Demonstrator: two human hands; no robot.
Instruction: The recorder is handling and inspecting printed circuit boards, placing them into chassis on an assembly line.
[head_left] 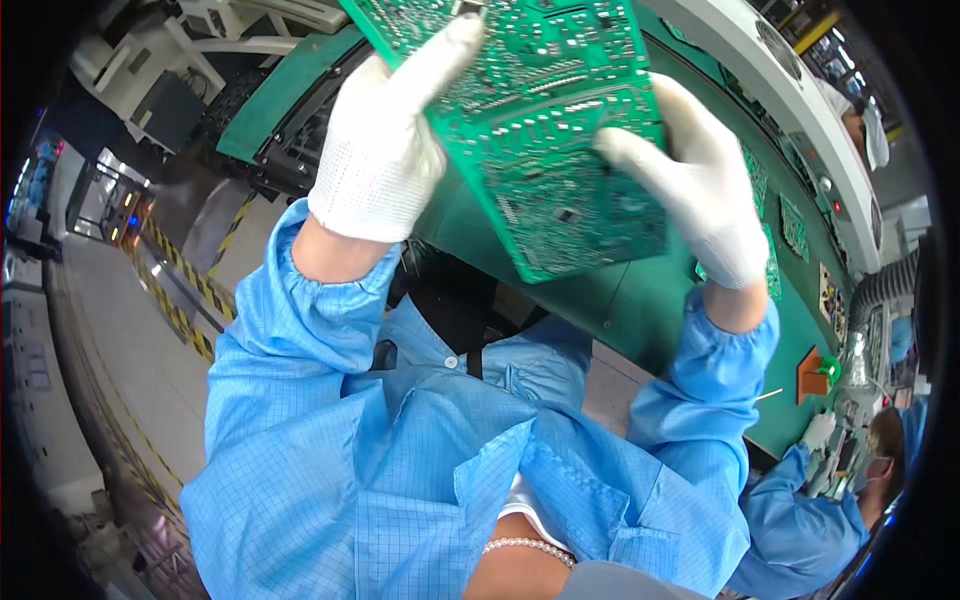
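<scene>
Both gloved hands hold up a green circuit board (540, 120), tilted, above the green bench (640, 300). The left hand (385, 150) clamps the board's left edge, one finger lying along its solder face. The right hand (700, 185) grips the right edge, thumb pressed on the face. Beyond the board, further boards (795, 228) lie on the bench. At the bench's far right end a co-worker's gloved hand (818, 432) rests near an orange block (815, 375)
</scene>
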